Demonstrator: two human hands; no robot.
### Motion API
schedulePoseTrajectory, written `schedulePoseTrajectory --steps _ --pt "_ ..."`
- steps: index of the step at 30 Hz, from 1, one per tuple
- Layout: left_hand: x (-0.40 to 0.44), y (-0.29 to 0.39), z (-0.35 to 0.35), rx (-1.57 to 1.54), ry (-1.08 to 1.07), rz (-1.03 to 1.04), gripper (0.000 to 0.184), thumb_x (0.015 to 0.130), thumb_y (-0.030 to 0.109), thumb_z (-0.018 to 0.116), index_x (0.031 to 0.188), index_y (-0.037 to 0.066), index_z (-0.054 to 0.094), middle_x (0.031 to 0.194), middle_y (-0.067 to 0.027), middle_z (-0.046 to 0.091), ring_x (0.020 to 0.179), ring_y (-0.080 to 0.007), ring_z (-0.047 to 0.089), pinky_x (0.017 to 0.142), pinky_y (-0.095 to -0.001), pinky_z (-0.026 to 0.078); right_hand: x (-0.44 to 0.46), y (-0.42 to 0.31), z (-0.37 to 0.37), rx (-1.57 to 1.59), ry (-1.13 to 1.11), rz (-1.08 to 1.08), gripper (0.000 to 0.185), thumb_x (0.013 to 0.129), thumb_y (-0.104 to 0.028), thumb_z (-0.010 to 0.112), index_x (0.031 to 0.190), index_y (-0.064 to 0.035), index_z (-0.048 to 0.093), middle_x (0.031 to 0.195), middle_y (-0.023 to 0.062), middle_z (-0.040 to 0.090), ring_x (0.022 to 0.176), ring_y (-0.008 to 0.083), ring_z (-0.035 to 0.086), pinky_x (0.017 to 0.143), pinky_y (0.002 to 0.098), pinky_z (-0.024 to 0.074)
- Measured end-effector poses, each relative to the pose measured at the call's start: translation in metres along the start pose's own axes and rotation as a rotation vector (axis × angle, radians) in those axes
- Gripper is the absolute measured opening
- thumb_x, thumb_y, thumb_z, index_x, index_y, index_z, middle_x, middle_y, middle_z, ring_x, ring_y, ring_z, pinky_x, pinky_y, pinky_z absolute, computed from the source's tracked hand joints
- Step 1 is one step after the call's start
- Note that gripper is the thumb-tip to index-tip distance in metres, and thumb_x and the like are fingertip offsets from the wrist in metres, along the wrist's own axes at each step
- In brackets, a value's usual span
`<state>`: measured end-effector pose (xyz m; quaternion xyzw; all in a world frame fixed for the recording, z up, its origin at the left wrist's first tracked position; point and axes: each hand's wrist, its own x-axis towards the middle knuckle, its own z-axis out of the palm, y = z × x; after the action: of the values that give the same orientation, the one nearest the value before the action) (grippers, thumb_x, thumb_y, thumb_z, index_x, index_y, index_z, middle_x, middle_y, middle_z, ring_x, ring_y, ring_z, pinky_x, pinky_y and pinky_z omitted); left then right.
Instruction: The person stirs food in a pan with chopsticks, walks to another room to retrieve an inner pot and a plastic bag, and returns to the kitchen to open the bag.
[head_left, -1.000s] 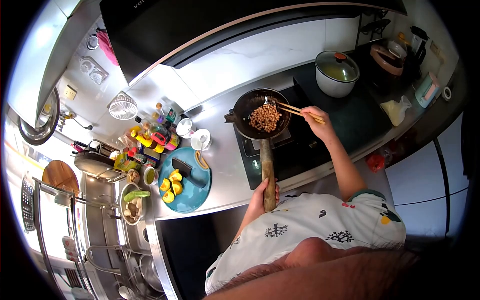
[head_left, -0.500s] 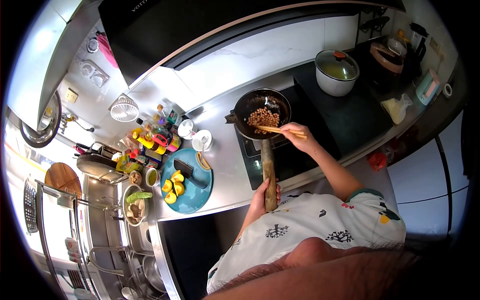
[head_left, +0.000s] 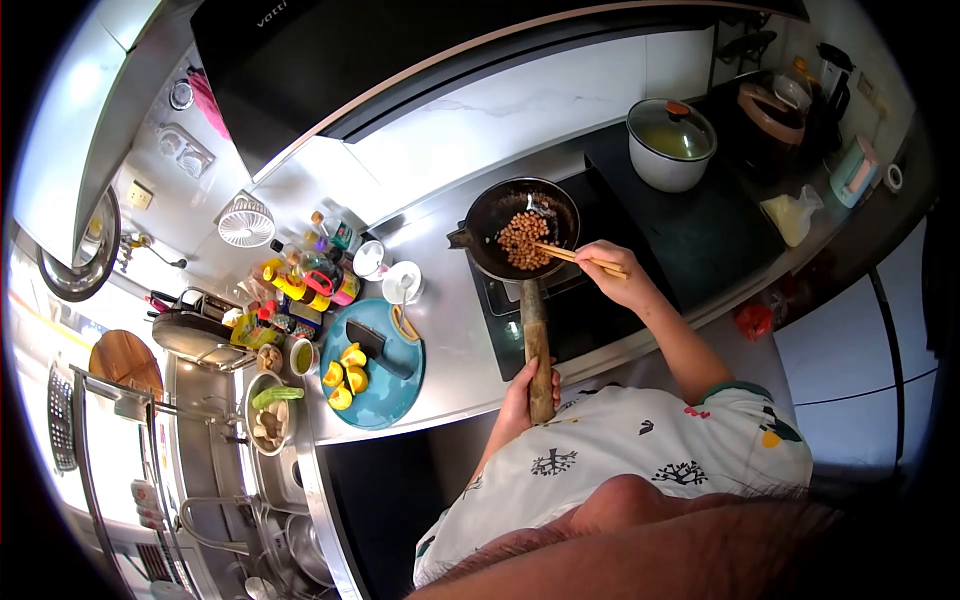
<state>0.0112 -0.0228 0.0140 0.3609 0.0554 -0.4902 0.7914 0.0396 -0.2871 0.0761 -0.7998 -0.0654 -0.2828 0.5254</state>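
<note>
A dark wok (head_left: pixel 482 212) sits over the black cooktop, with reddish-brown peanuts (head_left: pixel 521 236) heaped in its bottom. My left hand (head_left: pixel 518 394) is wrapped round the lower end of its long wooden handle (head_left: pixel 536 345). In my right hand (head_left: pixel 612 272) is a pair of wooden chopsticks (head_left: pixel 560 253), gripped near their back ends. The chopstick tips reach into the wok and touch the peanuts. The palm side of each hand is hidden.
On the left lies a blue cutting board (head_left: pixel 395 395) with a cleaver (head_left: pixel 368 340) and yellow squash pieces (head_left: pixel 355 379). Bottles (head_left: pixel 322 280) and white cups (head_left: pixel 404 280) crowd behind it. A lidded white pot (head_left: pixel 665 165) stands right of the wok. The range hood (head_left: pixel 290 80) overhangs the back.
The chopsticks have swung to a steeper slant, and my right hand has moved slightly right. The peanuts are shifted and more bunched. My left hand keeps its hold on the handle.
</note>
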Motion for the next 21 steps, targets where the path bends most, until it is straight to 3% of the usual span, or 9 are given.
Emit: schedulePoseTrajectory --steps 4,7,9,12,13,19,21 --pt "-0.001 -0.001 0.001 -0.02 0.021 -0.001 0.041 0.095 0.041 0.047 0.116 0.006 0.046 0.082 -0.0063 0.054 0.067 -0.0182 0.053 0.058 -0.0308 0.045 0.012 -0.04 -0.016 0.055 -0.161 0.237 0.008 0.088 -0.008 0.061 0.092 -0.0018 0.064 0.08 0.0058 0.064 0.073 0.0107 0.06 0.067 0.0253 0.0467" --pt "-0.001 0.0 0.002 -0.009 0.026 0.006 0.041 0.096 0.041 0.047 0.117 0.006 0.046 0.082 -0.0064 0.054 0.067 -0.0182 0.053 0.059 -0.0308 0.045 0.017 -0.011 -0.013 0.038 -0.217 0.258 0.008 0.088 -0.009 0.061 0.092 -0.002 0.064 0.078 0.005 0.064 0.072 0.0102 0.059 0.065 0.0251 0.0463" --pt "0.0 -0.001 0.001 -0.009 0.019 0.005 0.041 0.095 0.041 0.048 0.117 0.006 0.046 0.082 -0.0064 0.054 0.067 -0.0182 0.053 0.059 -0.0309 0.045 0.018 0.019 -0.006 0.06 -0.196 0.217 0.008 0.088 -0.009 0.061 0.091 -0.002 0.063 0.077 0.005 0.064 0.072 0.0102 0.059 0.065 0.0253 0.0461" --pt "0.001 -0.001 -0.001 -0.005 0.015 0.003 0.042 0.095 0.041 0.048 0.117 0.006 0.046 0.082 -0.0064 0.054 0.067 -0.0182 0.053 0.059 -0.031 0.045 0.022 0.035 -0.005 -0.022 0.028 0.143 0.007 0.088 -0.009 0.061 0.091 -0.002 0.062 0.079 0.005 0.064 0.072 0.0092 0.058 0.066 0.0246 0.0462" --pt "0.001 -0.001 -0.002 -0.003 0.018 -0.01 0.042 0.095 0.041 0.048 0.117 0.006 0.046 0.083 -0.0064 0.054 0.067 -0.0182 0.053 0.059 -0.031 0.045 0.023 0.031 -0.01 0.017 0.031 0.212 0.008 0.089 -0.009 0.06 0.092 -0.0018 0.062 0.08 0.0043 0.064 0.073 0.0088 0.058 0.067 0.0239 0.0465" --pt "0.0 -0.004 -0.003 -0.008 -0.002 0.007 0.045 0.095 0.044 0.047 0.119 0.006 0.047 0.086 -0.0057 0.054 0.07 -0.0181 0.053 0.06 -0.0305 0.045 0.034 0.059 -0.015 0.072 0.152 0.109 0.007 0.09 -0.007 0.059 0.095 -0.0019 0.062 0.085 0.0033 0.064 0.078 0.0086 0.058 0.07 0.0228 0.0465" --pt "0.0 -0.006 -0.004 -0.023 -0.019 0.036 0.046 0.095 0.045 0.047 0.12 0.006 0.046 0.087 -0.0057 0.054 0.071 -0.0181 0.053 0.06 -0.0304 0.045 0.036 0.077 -0.002 0.14 0.078 0.217 0.007 0.091 -0.008 0.059 0.095 -0.0031 0.063 0.085 0.0035 0.064 0.078 0.0093 0.059 0.069 0.0236 0.047"
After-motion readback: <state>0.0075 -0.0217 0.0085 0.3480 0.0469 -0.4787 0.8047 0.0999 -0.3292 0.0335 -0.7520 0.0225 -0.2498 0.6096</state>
